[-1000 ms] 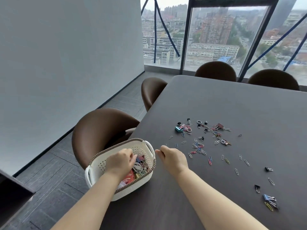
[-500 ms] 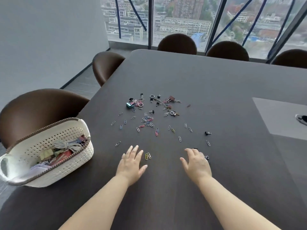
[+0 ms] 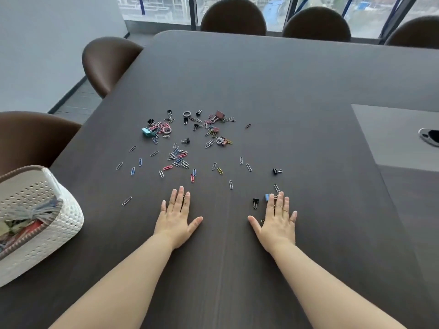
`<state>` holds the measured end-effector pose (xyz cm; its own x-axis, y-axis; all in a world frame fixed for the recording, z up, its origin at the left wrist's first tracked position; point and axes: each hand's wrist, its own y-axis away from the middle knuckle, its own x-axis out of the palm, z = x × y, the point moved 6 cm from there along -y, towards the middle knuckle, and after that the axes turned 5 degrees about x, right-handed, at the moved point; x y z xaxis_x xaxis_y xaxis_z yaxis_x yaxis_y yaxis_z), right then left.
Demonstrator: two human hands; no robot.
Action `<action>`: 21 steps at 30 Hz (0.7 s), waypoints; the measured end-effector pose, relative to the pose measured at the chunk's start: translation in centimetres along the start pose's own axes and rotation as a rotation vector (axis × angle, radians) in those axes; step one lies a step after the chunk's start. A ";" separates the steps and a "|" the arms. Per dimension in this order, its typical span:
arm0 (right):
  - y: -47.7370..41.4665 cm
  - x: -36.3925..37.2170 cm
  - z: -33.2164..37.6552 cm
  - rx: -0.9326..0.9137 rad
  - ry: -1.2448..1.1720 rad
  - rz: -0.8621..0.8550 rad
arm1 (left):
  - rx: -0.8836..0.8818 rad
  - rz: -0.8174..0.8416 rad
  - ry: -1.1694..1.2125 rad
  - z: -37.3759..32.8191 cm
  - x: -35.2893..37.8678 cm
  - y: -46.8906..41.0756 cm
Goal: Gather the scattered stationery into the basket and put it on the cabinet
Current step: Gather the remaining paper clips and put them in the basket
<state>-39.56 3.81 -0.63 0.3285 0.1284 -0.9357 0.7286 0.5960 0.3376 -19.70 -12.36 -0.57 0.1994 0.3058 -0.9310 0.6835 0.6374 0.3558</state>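
Nearest, both hands lie palm down on the dark table [image 3: 297, 96] with fingers straight and a little spread, gripping nothing. The left hand [image 3: 177, 216] covers what looks like a small clip under its fingers. The right hand [image 3: 276, 219] rests over a few wire clips, its fingertips touching a blue binder clip [image 3: 267, 197], with a black binder clip [image 3: 255, 202] just beside its forefinger. To the left, at the table's near edge and partly cut by the frame, sits the white perforated basket [image 3: 50, 224]. It already holds some stationery, a red item and a grey bundle among it. A lone silver paper clip [image 3: 126, 200] lies between the basket and the left hand. Beyond the hands, loose coloured paper clips [image 3: 178, 157] are strewn across the middle of the table, and another black binder clip [image 3: 276, 171] sits off to the right. Farther still is a denser heap with a teal binder clip [image 3: 147, 131], a reddish-brown binder clip [image 3: 219, 114] and a grey ring [image 3: 187, 113]. Brown chairs [image 3: 234, 16] and a window stand past the far edge. By my reading the gathering is only partly done: most of the clips are still on the table, and the basket has yet to go to the cabinet, which is not in view.
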 end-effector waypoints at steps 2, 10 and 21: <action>-1.8 -0.7 -0.3 0.036 -0.013 -0.016 | 0.005 -0.014 -0.005 0.4 -0.5 -1.6; -9.7 -2.9 2.0 0.010 -0.032 -0.051 | 0.043 -0.083 -0.035 1.9 -3.3 -9.9; -14.1 -5.6 13.1 -0.482 -0.329 -0.069 | 0.160 -0.320 0.129 3.6 -6.4 -14.0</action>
<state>-43.76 -15.72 1.23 0.5154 -0.1302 -0.8470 0.4243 0.8975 0.1203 -28.02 -25.78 0.10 -0.1246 0.2020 -0.9714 0.8001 0.5995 0.0220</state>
